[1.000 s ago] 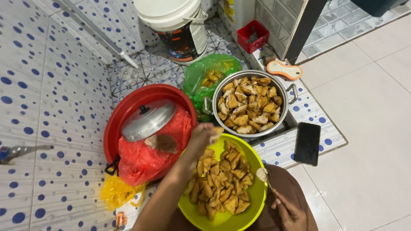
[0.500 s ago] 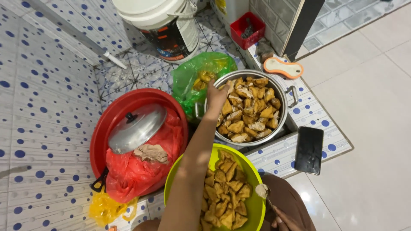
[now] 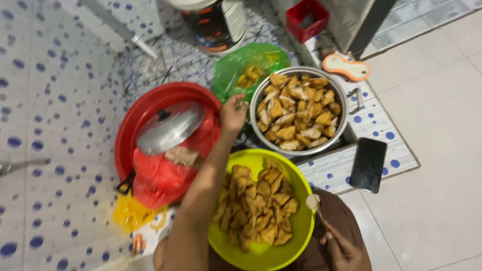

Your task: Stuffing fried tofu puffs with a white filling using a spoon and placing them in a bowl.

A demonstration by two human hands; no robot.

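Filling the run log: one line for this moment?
left hand: at steel pot rim | right hand: holds spoon | green bowl: on lap

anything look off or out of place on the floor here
A black phone lies flat on the dotted mat beside the metal pot of fried pieces, with one corner past the mat's edge. A metal lid rests tilted in the red basin. No spills show.

Left arm extended up centre frame, left hand (image 3: 233,113) raised, fingers curled loosely — palm away. Right hand (image 3: 341,248) at lower right — fist closed, low.
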